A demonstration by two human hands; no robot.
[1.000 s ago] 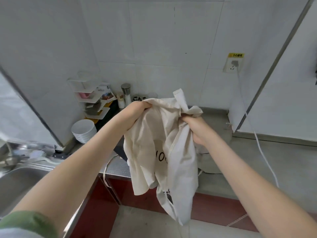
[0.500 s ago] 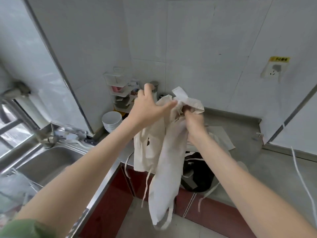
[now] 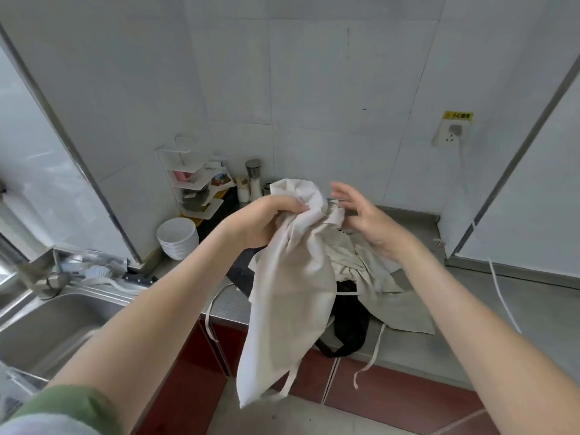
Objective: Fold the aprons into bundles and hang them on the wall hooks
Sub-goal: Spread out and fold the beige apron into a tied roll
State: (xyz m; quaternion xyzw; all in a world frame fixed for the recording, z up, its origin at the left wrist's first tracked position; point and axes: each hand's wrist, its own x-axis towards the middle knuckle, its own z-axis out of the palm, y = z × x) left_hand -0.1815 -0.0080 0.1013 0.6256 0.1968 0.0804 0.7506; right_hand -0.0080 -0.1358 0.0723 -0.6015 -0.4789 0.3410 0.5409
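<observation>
Apron [image 3: 292,296] hangs straight down from the left hand [image 3: 270,218], fingers clamped on its top; right hand [image 3: 370,224], fingers spread, just beside.

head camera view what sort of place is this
Most likely a small home kitchen: a steel sink on the left, a stack of white bowls on the counter, and a corner rack with shakers beside it.
</observation>
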